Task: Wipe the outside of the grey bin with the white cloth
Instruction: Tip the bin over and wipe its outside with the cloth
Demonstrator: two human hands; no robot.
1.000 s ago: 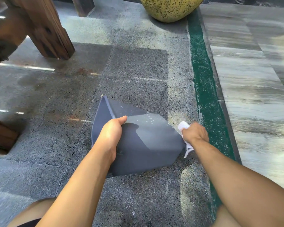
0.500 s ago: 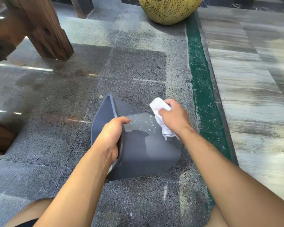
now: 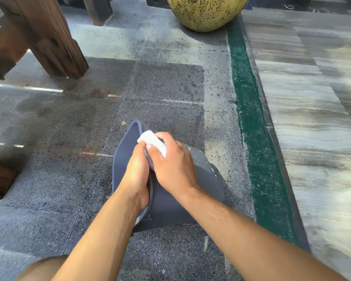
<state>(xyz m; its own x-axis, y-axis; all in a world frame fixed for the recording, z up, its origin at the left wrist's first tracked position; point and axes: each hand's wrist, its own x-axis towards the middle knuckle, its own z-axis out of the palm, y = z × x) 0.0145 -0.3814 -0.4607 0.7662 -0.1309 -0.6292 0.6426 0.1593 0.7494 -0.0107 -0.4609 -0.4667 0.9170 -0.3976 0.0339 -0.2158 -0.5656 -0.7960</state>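
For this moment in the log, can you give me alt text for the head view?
A person's right hand presses a bunched white cloth against the upper side of a grey plastic bin lying tipped on speckled grey stone paving, while the left hand grips the bin's rim. A round yellow-green speckled pot and a dark wooden post stand beyond.

- bin [image 3: 203,187]: plain slate grey, dotted with pale droplets
- cloth [image 3: 152,141]: white
- floor [image 3: 59,179]: speckled grey stone tiles
- strip [image 3: 249,118]: dark green, flecked white
- paving [image 3: 312,128]: streaked grey and cream
- pot [image 3: 203,11]: yellow, dark-speckled
- posts [image 3: 49,37]: brown wood
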